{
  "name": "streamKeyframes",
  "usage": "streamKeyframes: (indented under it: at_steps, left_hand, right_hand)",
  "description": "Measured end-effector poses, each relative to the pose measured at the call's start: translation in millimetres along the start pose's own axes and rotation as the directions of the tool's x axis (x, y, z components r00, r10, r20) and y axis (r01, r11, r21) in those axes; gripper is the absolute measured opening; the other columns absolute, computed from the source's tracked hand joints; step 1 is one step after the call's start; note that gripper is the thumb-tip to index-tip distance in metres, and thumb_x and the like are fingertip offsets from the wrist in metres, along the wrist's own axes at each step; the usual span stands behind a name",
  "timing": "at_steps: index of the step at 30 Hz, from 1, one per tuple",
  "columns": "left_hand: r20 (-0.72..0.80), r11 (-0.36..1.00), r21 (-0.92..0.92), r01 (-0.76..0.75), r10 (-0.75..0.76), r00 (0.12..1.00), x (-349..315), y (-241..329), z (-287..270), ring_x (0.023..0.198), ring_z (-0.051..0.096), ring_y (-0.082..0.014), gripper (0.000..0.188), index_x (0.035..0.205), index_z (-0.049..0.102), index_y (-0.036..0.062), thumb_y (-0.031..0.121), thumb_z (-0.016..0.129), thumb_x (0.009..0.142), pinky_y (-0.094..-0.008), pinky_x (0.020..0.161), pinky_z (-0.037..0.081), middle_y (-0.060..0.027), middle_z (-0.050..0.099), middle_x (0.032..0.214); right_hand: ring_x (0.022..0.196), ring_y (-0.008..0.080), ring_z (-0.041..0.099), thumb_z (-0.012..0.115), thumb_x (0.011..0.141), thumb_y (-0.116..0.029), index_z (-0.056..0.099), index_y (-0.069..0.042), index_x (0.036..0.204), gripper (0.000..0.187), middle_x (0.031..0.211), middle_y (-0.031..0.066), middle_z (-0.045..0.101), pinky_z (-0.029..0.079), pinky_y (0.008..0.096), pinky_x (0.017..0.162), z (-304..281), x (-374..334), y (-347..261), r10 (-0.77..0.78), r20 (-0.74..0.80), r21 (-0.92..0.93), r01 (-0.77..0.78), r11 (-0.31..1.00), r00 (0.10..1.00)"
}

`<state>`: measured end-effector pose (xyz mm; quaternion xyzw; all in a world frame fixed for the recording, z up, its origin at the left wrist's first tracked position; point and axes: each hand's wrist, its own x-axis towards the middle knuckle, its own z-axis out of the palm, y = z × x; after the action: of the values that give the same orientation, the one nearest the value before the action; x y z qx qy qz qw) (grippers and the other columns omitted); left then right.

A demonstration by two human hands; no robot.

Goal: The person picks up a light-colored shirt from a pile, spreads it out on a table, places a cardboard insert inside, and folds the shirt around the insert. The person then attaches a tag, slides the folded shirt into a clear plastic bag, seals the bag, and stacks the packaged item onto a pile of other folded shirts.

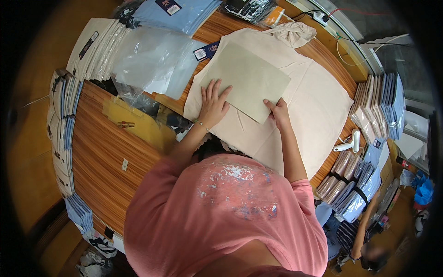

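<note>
A cream-coloured garment (pixel 318 106) lies spread on the wood-grain table, with bunched fabric (pixel 295 33) at its far end. On top of it rests a flat greyish-beige cardboard sheet (pixel 251 76), turned at an angle. My left hand (pixel 213 105) lies on the sheet's left near edge with its fingers spread. At the right near corner my right hand (pixel 278 113) grips the edge, thumb on top; its other fingers are partly hidden. A dark blue hang tag (pixel 206 50) with a white label sits just left of the sheet.
Clear plastic bags (pixel 147 60) and a blue folded stack (pixel 173 16) lie at far left. Bagged garments (pixel 369 108) line the right edge near a white-handled tool (pixel 349 142). Left is another wooden surface (pixel 106 147) with a yellow sheet (pixel 136 122). Another person (pixel 353 237) is at lower right.
</note>
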<state>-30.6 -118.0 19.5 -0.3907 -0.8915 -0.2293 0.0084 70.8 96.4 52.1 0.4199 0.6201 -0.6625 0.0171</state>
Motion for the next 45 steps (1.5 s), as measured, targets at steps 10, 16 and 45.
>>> streamKeyframes:
  at_steps: [10, 16, 45]
  left_hand:
    - [-0.024, 1.000, 0.027, -0.007, 0.008, 1.000, -6.5, 0.7, 5.3, 0.123, 0.031, -0.0321, 0.043, 0.123, 0.049, 0.0143, 0.016, 0.056, 0.081, -0.0568, 0.102, 0.022, -0.0137, 0.037, 0.128]
    - [-0.045, 0.999, 0.036, -0.008, 0.010, 0.999, -7.1, 4.5, 0.8, 0.120, 0.033, -0.0318, 0.042, 0.122, 0.049, 0.0139, 0.015, 0.056, 0.080, -0.0576, 0.101, 0.022, -0.0140, 0.039, 0.123]
    - [-0.091, 0.997, 0.069, -0.031, 0.037, 0.995, -12.3, 24.5, -33.1, 0.108, 0.044, -0.0339, 0.040, 0.115, 0.051, 0.0047, 0.015, 0.056, 0.077, -0.0480, 0.093, 0.035, -0.0166, 0.048, 0.115]
  right_hand:
    - [0.054, 0.0112, 0.055, 0.067, 0.079, -0.012, 0.048, 0.002, 0.109, 0.039, 0.076, 0.0069, 0.059, 0.045, 0.0249, 0.040, -2.3, 7.6, 10.6, -0.033, 0.026, -0.007, 0.033, 0.999, 0.999]
    - [0.046, 0.0098, 0.046, 0.070, 0.074, -0.006, 0.040, -0.003, 0.131, 0.065, 0.062, 0.0019, 0.048, 0.040, 0.0249, 0.036, 0.4, -6.0, 1.8, -0.256, -0.154, -0.216, 0.220, 0.951, 0.954]
    - [0.052, 0.0221, 0.055, 0.068, 0.075, -0.034, 0.047, -0.013, 0.130, 0.062, 0.056, 0.0077, 0.056, 0.043, 0.0344, 0.051, -19.3, -18.6, -2.1, -0.404, -0.115, -0.683, 0.223, 0.696, 0.907]
